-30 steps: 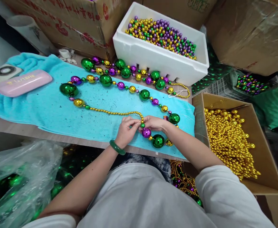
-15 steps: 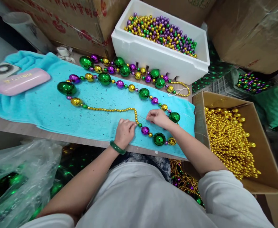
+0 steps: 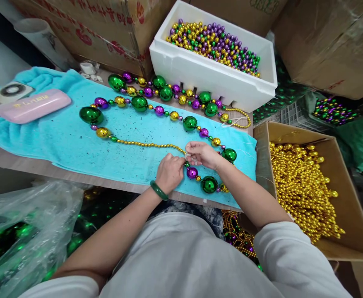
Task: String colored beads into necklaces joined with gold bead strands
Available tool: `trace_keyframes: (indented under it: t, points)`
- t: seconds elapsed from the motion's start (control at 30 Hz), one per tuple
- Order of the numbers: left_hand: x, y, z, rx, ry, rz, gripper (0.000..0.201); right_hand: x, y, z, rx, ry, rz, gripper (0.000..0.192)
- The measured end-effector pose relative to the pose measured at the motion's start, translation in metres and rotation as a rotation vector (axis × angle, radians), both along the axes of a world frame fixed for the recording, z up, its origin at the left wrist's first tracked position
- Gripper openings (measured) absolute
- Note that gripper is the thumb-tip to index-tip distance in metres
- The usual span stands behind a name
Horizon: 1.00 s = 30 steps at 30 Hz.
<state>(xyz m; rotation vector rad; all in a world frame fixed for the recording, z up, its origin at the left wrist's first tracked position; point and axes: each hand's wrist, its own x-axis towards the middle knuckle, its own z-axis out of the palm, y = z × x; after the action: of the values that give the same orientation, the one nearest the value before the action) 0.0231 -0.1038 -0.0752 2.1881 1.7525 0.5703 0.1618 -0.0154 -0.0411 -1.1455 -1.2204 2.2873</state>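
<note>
both hands are meeting over the towel [image 3: 60, 142] near its front edge: the left hand [image 3: 170, 174] and right hand [image 3: 201, 154] are each pinching shut on the necklace [image 3: 156, 145], where the small gold beads are joining the big ones. if either pinch is slipping, the string could be pulling loose and beads rolling off towards the gold bead box [image 3: 318, 231].

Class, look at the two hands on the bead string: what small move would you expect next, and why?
Probably draw the thread ends tight. Both hands pinch together where the gold strand meets the purple bead, so the necklace joint there looks unfinished; the thread itself is too fine to see clearly.
</note>
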Motion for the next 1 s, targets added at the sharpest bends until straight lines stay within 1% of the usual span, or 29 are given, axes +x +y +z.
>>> trace_keyframes:
  t: [0.07,0.13,0.2,0.27,0.37,0.47,0.57,0.63,0.77,0.83,0.9,0.93,0.97,1.0]
  points:
    - [0.0,0.0,0.0,-0.013,0.012,-0.011,0.025,0.001,0.001,-0.002,0.006,0.007,-0.035,0.025]
    - [-0.002,-0.001,-0.003,-0.021,0.0,-0.027,0.024,0.003,0.004,-0.006,0.004,-0.017,-0.121,0.023]
    - [-0.005,-0.004,-0.008,-0.03,-0.025,-0.036,0.024,0.007,0.008,-0.009,-0.009,-0.071,-0.213,0.025]
    - [-0.009,-0.005,-0.013,-0.033,-0.078,-0.031,0.025,0.011,0.013,-0.01,-0.013,-0.118,-0.269,0.028]
    - [-0.015,-0.005,-0.014,-0.003,-0.205,0.012,0.024,0.016,0.015,-0.006,0.002,-0.135,-0.25,0.029]
    - [-0.021,0.0,-0.007,0.038,-0.367,0.129,0.017,0.018,0.013,-0.002,0.057,-0.167,-0.21,0.023]
    - [-0.023,0.005,0.002,-0.032,-0.64,0.225,0.013,0.018,0.009,-0.003,0.125,-0.256,-0.179,0.014]
    - [-0.023,0.007,0.006,-0.124,-0.852,0.252,0.014,0.019,0.007,-0.005,0.234,-0.36,-0.162,0.01]
    - [-0.018,0.01,0.007,-0.411,-1.339,0.319,0.014,0.022,0.003,-0.01,0.595,-0.612,-0.076,0.007]
    - [-0.014,0.013,0.005,-0.53,-1.534,0.363,0.013,0.023,0.001,-0.009,0.765,-0.696,-0.019,0.007]
    - [-0.01,0.016,0.004,-0.578,-1.632,0.396,0.015,0.023,-0.002,-0.006,0.895,-0.747,0.019,0.007]
    - [-0.009,0.018,0.003,-0.59,-1.659,0.407,0.016,0.023,-0.003,-0.004,0.936,-0.756,0.027,0.007]
    - [-0.008,0.019,0.002,-0.602,-1.679,0.415,0.016,0.023,-0.004,-0.003,0.95,-0.752,0.029,0.006]
    - [-0.008,0.021,0.001,-0.609,-1.696,0.422,0.016,0.023,-0.004,-0.002,0.926,-0.731,0.021,0.006]
